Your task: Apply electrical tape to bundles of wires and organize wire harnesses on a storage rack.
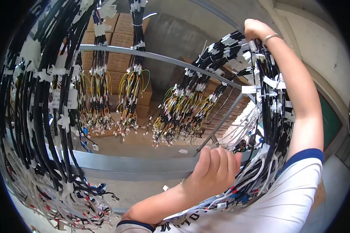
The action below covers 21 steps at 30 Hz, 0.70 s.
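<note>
Up close, my left hand (216, 169) is curled into a fist around the lower, white-wired part of a wire bundle (274, 112), knuckles toward the camera, forearm rising from the bottom edge. My right hand (254, 29) is raised high, wrist bent with a thin bracelet, gripping the top of the same bundle, which runs down along the inside of my right arm. That bundle is black cable wrapped with small white tags and ties, ending in white wires with red and blue ends near my white shirt. A grey metal rail (144, 165) crosses just behind my left hand. More bundles (132, 89) hang from a curved metal bar (163, 58), their yellow and green wire ends dangling. Brown cardboard boxes (120, 39) are stacked behind them. Another thick curtain of black cables (39, 108) with white tags fills the left side.
</note>
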Each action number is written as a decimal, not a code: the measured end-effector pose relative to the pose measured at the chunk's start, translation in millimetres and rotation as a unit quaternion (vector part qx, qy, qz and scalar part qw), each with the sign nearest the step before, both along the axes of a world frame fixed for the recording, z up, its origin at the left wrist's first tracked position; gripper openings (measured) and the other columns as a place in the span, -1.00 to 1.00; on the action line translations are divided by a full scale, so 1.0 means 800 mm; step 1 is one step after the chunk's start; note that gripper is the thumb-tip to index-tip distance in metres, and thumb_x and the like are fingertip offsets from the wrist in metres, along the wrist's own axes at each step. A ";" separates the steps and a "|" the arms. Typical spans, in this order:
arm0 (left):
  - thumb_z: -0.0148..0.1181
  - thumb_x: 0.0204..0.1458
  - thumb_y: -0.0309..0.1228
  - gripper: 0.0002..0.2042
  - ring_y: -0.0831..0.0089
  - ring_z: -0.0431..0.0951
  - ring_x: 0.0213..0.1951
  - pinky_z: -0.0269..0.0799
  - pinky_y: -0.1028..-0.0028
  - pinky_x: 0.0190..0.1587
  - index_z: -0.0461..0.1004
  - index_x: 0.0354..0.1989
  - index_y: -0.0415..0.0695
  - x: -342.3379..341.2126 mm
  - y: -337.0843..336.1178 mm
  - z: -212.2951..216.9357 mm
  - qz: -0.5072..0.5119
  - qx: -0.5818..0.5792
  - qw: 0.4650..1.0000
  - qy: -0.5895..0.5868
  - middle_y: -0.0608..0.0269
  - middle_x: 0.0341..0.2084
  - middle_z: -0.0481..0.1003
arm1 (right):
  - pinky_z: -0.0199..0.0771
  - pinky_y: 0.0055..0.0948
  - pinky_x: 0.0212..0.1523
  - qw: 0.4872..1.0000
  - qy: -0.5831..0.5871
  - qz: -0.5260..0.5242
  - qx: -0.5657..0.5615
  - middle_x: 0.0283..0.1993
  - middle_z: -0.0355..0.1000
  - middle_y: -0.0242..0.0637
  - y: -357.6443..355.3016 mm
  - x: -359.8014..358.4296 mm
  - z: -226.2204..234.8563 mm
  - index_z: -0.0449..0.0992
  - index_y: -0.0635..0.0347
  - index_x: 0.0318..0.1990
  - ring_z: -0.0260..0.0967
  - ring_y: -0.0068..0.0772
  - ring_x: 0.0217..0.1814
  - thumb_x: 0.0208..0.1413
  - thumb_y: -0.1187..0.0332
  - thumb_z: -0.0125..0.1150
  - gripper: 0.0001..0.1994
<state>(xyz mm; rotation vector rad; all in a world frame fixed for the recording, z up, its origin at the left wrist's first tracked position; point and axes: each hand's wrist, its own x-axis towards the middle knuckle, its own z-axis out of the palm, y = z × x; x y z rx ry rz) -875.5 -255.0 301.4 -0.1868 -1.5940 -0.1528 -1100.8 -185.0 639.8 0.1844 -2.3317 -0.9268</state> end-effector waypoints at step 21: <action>0.05 0.11 -0.31 -0.71 0.36 0.32 -0.50 0.25 0.35 -0.22 0.31 -0.67 -0.06 -0.002 -0.008 0.008 -0.043 -0.059 0.997 0.005 0.31 -0.70 0.26 | 0.31 -0.37 -0.42 0.849 -0.272 0.246 -0.380 -0.26 0.49 -0.36 -0.109 0.113 0.050 0.58 0.14 -0.22 0.34 -0.51 -0.35 0.02 0.17 0.24 -0.73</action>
